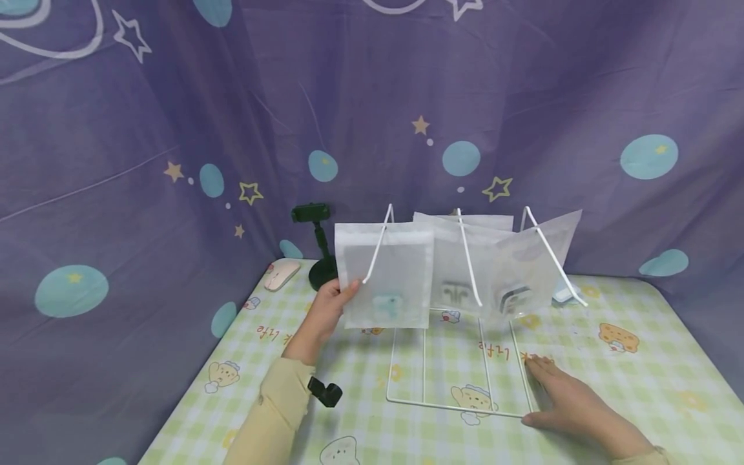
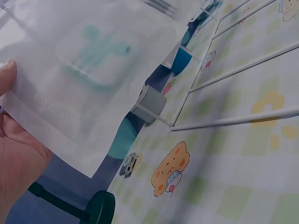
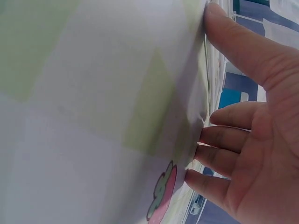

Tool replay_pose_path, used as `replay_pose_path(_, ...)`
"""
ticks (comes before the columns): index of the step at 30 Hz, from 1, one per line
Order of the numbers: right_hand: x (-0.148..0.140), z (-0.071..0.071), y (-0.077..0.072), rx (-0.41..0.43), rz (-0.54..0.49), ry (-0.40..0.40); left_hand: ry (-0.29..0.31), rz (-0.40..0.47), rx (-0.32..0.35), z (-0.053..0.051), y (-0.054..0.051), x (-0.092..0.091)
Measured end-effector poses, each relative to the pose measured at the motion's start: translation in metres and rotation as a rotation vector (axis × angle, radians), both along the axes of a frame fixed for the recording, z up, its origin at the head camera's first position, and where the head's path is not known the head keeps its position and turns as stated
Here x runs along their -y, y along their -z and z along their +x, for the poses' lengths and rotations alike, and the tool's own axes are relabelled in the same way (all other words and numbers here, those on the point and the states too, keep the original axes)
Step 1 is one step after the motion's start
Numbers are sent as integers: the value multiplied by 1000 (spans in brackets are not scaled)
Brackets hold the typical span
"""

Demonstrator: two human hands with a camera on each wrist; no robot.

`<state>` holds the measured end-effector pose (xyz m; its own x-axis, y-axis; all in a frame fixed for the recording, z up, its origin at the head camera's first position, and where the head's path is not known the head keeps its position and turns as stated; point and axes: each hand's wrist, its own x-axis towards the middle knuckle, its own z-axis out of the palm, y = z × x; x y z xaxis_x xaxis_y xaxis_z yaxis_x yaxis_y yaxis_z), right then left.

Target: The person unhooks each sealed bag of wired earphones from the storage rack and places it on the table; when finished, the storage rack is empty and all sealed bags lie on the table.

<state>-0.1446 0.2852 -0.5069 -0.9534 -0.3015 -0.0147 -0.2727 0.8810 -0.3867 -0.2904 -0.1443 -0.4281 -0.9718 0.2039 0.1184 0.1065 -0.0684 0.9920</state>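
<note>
A white wire rack stands on the table, with three slanting prongs on top. Frosted pouches hang from the prongs: the left one shows a teal-patterned item inside, the middle one a dark-marked item, the right one a dark-striped item. My left hand pinches the left pouch's left edge between thumb and fingers; in the left wrist view this pouch fills the upper left. My right hand rests at the rack's right front corner, fingers extended; the right wrist view shows its fingertips against the tablecloth.
Behind my left hand are a dark green stand and a pale pink mouse. A light blue item lies behind the right pouch. The table wears a green checked cloth, with a purple curtain behind.
</note>
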Motion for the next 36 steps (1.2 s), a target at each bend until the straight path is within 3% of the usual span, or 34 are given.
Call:
replay_pose_path(9, -1, -1, 0, 0, -2, 1, -40, 32, 9, 15, -1, 2)
replay_pose_path(26, -2, 1, 2, 23, 3, 15, -54, 25, 10, 53, -7, 14)
replay_pose_path(36, -2, 1, 1, 19, 2, 7, -92, -62, -21, 81, -10, 20)
